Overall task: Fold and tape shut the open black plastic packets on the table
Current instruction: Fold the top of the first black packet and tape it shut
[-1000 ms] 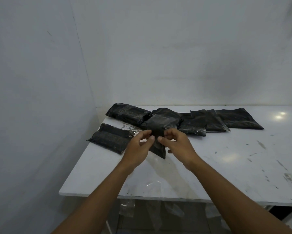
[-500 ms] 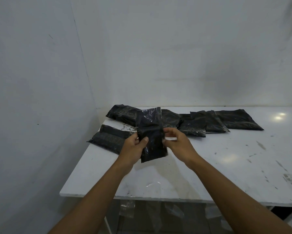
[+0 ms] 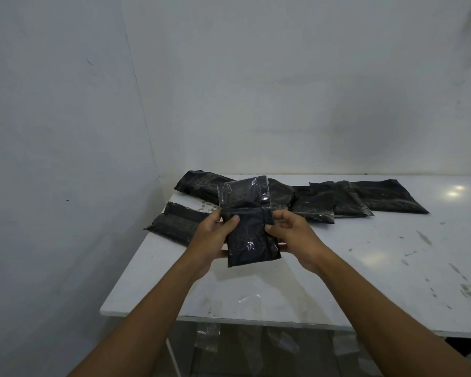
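You've got no txt, label, brand or no. to read anywhere in view. The black packet [image 3: 252, 240] you're holding shows only glare on the plastic, no print. The other packets [image 3: 337, 202] on the table [image 3: 364, 268] are too dark & far off to make out any marks.

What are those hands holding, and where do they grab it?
One black packet, held above the table. The left hand grips its left edge, the right hand its right edge, around the middle.
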